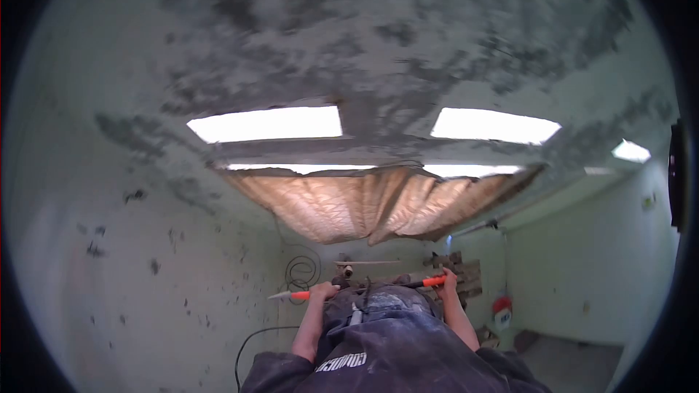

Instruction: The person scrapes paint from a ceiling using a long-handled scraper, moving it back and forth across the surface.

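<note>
Low in the view, my left hand (324, 290) is closed around a tool with an orange handle and a pale, tapered blade (279, 296), which points left. Across my body, my right hand (448, 283) grips a second orange section, an orange-and-black handle (433, 282) whose dark end runs inward toward my waist. I cannot tell whether the two orange parts belong to one tool. Both forearms are bare below dark sleeves, and my dusty dark shirt (415, 349) fills the bottom middle.
Behind the hands hang quilted tan sheets (328, 207) below two bright openings. A coiled cable (301, 268) lies left, wooden boards (470, 278) right. Farther right stands a red-and-white container (502, 311). The pale ceiling (393, 36) has dark patches.
</note>
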`<state>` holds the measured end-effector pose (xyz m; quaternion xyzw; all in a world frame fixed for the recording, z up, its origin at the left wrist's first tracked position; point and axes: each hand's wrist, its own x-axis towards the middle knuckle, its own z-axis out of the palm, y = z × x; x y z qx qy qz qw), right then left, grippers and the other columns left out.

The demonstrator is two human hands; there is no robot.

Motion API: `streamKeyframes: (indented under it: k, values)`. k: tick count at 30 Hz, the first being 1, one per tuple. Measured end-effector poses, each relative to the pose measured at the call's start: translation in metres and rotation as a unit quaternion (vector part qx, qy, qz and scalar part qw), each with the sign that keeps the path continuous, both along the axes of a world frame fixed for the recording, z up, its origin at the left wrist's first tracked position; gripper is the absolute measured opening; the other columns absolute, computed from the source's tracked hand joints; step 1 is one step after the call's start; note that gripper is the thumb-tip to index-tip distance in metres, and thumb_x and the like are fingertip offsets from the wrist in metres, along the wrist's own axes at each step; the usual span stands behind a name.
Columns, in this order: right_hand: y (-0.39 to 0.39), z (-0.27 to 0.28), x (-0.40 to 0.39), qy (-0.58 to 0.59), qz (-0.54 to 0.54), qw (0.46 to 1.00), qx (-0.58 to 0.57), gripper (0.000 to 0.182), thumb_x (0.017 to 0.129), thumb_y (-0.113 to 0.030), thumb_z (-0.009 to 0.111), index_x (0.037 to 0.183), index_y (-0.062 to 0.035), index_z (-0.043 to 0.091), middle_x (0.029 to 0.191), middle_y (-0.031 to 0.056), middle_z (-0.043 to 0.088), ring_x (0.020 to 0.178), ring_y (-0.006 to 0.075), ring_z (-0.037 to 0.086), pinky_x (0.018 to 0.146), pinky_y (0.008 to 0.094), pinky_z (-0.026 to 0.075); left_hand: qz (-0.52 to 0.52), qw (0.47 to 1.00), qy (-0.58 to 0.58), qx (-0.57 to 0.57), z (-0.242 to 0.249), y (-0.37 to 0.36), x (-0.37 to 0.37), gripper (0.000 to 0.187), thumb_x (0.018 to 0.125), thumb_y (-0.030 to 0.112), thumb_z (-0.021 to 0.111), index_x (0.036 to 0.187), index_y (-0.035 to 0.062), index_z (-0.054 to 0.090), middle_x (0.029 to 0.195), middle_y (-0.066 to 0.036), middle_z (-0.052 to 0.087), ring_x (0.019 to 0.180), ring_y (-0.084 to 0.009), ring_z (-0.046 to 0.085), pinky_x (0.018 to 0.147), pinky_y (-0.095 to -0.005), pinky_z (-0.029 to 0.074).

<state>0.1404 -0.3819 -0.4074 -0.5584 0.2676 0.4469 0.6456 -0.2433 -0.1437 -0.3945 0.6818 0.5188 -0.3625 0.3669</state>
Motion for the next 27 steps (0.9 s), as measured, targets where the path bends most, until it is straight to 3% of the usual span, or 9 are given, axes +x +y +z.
streamKeyframes:
  k: [5, 9, 11, 12, 13, 17, 23, 25, 27]
  values:
    - [-0.002, 0.004, -0.007, -0.038, -0.001, 0.999, -0.001, 0.023, 0.085, -0.032, 0.063, 0.077, -0.0122, 0.055, 0.071, 0.0066, 0.062, 0.076, 0.0254, 0.064, 0.077, 0.0505, 0.049, -0.025, 1.0, -0.004, 0.007, 0.003, 0.0, 0.0, 0.066, 0.092, 0.063, 0.043, 0.125, 0.0097, 0.065, 0.13, -0.015, 0.062, 0.123, -0.0327, 0.058, 0.102, -0.0458, 0.044]
    - [-0.006, 0.008, -0.009, -0.038, -0.001, 0.999, -0.006, 0.024, 0.085, -0.034, 0.065, 0.077, -0.0126, 0.057, 0.07, 0.0064, 0.063, 0.072, 0.0249, 0.067, 0.069, 0.0466, 0.053, -0.091, 0.996, -0.02, 0.005, -0.041, 0.006, -0.011, 0.066, 0.094, 0.061, 0.041, 0.116, 0.0052, 0.069, 0.123, -0.017, 0.066, 0.117, -0.034, 0.061, 0.096, -0.0475, 0.047]
    - [-0.008, 0.016, -0.009, -0.038, -0.024, 0.999, -0.01, 0.024, 0.085, -0.034, 0.065, 0.077, -0.0126, 0.057, 0.07, 0.0061, 0.063, 0.071, 0.0244, 0.067, 0.067, 0.0453, 0.054, -0.082, 0.996, 0.023, 0.012, -0.026, 0.005, 0.001, 0.049, 0.096, 0.051, 0.044, 0.126, 0.0171, 0.065, 0.122, -0.015, 0.067, 0.114, -0.0327, 0.063, 0.094, -0.0474, 0.05]
    - [-0.01, 0.015, -0.01, -0.04, -0.024, 0.999, -0.012, 0.025, 0.084, -0.035, 0.065, 0.078, -0.0126, 0.057, 0.07, 0.0056, 0.063, 0.07, 0.0236, 0.067, 0.066, 0.0446, 0.055, -0.097, 0.995, 0.017, 0.013, -0.024, 0.004, 0.003, 0.049, 0.096, 0.051, 0.044, 0.126, 0.0171, 0.065, 0.122, -0.015, 0.067, 0.114, -0.0327, 0.063, 0.094, -0.0474, 0.05]
    - [-0.012, 0.016, -0.013, -0.038, -0.021, 0.999, -0.014, 0.025, 0.084, -0.035, 0.065, 0.078, -0.0126, 0.057, 0.07, 0.0051, 0.062, 0.07, 0.0229, 0.068, 0.066, 0.0439, 0.055, -0.148, 0.989, -0.016, 0.015, -0.024, 0.004, -0.003, 0.041, 0.097, 0.046, 0.045, 0.13, 0.0265, 0.061, 0.121, -0.014, 0.067, 0.113, -0.0318, 0.064, 0.093, -0.0468, 0.051]
    - [-0.022, 0.015, -0.021, -0.031, -0.048, 0.998, -0.011, 0.025, 0.085, -0.036, 0.065, 0.078, -0.0129, 0.058, 0.07, 0.0039, 0.062, 0.068, 0.0223, 0.068, 0.066, 0.042, 0.056, -0.238, 0.971, 0.006, 0.001, -0.021, 0.016, 0.001, 0.041, 0.098, 0.034, 0.046, 0.136, 0.0489, 0.049, 0.122, -0.011, 0.067, 0.112, -0.0302, 0.065, 0.093, -0.0461, 0.053]
    - [-0.031, 0.004, -0.027, -0.021, -0.068, 0.997, 0.013, 0.027, 0.086, -0.038, 0.062, 0.078, -0.013, 0.057, 0.07, 0.0038, 0.062, 0.068, 0.0238, 0.069, 0.067, 0.0437, 0.056, -0.247, 0.967, -0.062, -0.01, -0.04, 0.027, 0.003, 0.042, 0.097, 0.052, 0.042, 0.135, 0.039, 0.054, 0.112, -0.017, 0.069, 0.106, -0.036, 0.066, 0.087, -0.0487, 0.053]
    - [-0.03, -0.007, -0.027, -0.027, -0.118, 0.992, 0.023, 0.032, 0.087, -0.042, 0.059, 0.079, -0.0113, 0.057, 0.07, 0.0098, 0.066, 0.061, 0.0258, 0.065, 0.059, 0.0406, 0.053, -0.226, 0.973, -0.05, 0.004, -0.029, 0.027, 0.009, 0.045, 0.097, 0.054, 0.042, 0.135, 0.0351, 0.054, 0.111, -0.018, 0.069, 0.106, -0.0375, 0.066, 0.086, -0.0491, 0.053]
    - [-0.034, -0.007, -0.026, -0.025, -0.122, 0.992, 0.024, 0.031, 0.086, -0.042, 0.06, 0.078, -0.0124, 0.057, 0.071, 0.0072, 0.065, 0.066, 0.0251, 0.067, 0.064, 0.0427, 0.054, -0.311, 0.946, -0.095, 0.02, -0.056, 0.027, 0.005, 0.046, 0.097, 0.054, 0.041, 0.136, 0.0336, 0.053, 0.109, -0.019, 0.069, 0.103, -0.0379, 0.066, 0.083, -0.0511, 0.053]
